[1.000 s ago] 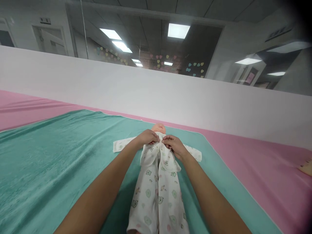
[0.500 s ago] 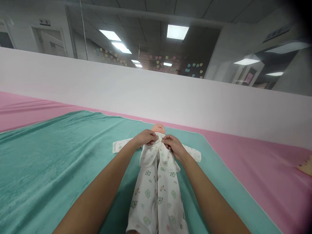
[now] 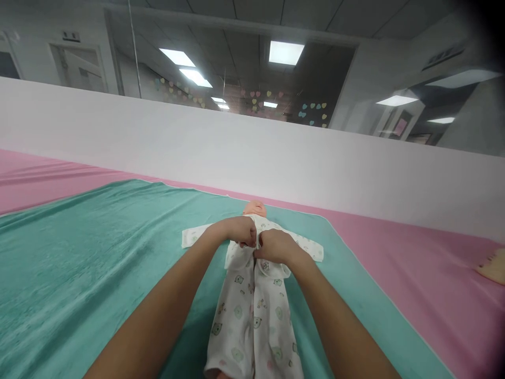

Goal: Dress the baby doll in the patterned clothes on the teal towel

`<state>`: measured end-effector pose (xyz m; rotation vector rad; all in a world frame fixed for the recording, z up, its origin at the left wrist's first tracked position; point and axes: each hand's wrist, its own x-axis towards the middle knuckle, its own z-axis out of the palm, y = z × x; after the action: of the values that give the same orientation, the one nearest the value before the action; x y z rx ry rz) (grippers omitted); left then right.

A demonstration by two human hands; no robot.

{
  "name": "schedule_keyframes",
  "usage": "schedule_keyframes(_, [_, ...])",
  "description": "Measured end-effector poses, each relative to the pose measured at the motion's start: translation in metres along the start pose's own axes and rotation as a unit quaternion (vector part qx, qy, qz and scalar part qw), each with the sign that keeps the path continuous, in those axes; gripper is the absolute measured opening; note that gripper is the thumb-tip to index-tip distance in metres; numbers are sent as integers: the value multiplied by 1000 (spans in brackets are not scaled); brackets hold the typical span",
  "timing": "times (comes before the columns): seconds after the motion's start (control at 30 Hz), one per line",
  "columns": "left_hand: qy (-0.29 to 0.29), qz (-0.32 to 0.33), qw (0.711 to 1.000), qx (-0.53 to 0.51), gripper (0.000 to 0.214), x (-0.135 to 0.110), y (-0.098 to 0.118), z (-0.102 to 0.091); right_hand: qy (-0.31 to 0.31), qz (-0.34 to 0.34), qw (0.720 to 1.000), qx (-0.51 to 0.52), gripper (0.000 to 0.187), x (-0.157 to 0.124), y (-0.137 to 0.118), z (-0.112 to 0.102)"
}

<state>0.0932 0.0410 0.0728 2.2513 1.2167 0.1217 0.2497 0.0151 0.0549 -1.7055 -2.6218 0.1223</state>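
Observation:
A baby doll lies on its back on a teal towel, dressed in a white sleepsuit printed with small bears. Its sleeves spread out to both sides. My left hand and my right hand meet at the chest of the sleepsuit. Both are closed, each pinching one front edge of the fabric, knuckles almost touching. The doll's head shows just beyond my hands.
The towel lies on a pink sheet. A white low wall runs behind it, with glass above. A tan object pokes in at the right edge.
Both hands have slid a little down the sleepsuit front, from the collar to the chest, and curled tighter. The doll's head shows more now.

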Motion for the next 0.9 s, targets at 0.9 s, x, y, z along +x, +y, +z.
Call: schedule_keyframes(0.9, [32,51,997,-48,11,-2,13,3,-107,-79,769,625,28,22,64,35])
